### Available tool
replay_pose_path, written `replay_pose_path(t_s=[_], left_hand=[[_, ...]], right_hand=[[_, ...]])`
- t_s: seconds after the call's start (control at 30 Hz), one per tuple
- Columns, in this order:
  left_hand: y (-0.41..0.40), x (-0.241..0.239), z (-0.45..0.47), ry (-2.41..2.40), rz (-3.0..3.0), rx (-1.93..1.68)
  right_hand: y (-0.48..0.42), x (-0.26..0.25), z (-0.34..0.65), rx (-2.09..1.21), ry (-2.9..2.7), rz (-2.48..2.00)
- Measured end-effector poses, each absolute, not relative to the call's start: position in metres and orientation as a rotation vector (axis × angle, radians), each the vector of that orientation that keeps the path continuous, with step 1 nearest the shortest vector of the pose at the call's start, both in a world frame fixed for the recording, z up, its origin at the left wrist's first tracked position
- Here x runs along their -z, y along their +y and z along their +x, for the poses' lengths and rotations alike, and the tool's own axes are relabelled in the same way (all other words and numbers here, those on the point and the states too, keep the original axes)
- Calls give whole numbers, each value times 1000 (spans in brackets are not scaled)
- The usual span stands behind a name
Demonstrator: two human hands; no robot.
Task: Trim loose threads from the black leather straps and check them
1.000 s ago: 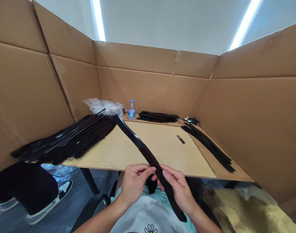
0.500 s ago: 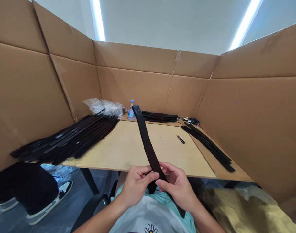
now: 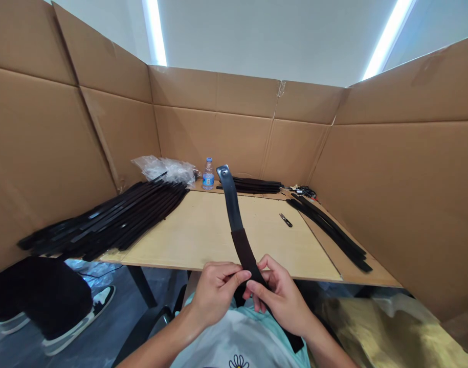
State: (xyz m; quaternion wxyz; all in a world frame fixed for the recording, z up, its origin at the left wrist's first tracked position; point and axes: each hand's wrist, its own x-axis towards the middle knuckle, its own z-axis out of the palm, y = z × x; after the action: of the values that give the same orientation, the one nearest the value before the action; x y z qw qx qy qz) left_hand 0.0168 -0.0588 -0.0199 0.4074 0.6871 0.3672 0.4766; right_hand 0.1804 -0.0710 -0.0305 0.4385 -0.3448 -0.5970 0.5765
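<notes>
Black strap (image 3: pixel 237 230) upright, fingers (image 3: pixel 238 277) of left hand (image 3: pixel 214 299) and right hand (image 3: pixel 282 301) clasped on it; water-filled bottle (image 3: pixel 208 176) beyond, beside plastic bag (image 3: pixel 168 170).

A makeshift indoor workstation: cardboard partitions (image 3: pixel 214 122) box in a wooden worktop (image 3: pixel 195 235) just beyond the fingers (image 3: pixel 237 276), with stacked black straps (image 3: pixel 114 220) under ceiling strip lights (image 3: pixel 154 30).

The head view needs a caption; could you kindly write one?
Left hand and right hand hold a black belt strap above a table.
</notes>
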Motion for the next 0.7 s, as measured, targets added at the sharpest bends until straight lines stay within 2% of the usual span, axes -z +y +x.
replay_pose_path(t_s=[0.43,0.7], left_hand=[[-55,26,18,872,1422,-1087],[-57,21,16,856,1580,-1131]], right_hand=[[-67,28,179,-1507,-1347,-780],[-67,31,181,-1496,-1319,-846]])
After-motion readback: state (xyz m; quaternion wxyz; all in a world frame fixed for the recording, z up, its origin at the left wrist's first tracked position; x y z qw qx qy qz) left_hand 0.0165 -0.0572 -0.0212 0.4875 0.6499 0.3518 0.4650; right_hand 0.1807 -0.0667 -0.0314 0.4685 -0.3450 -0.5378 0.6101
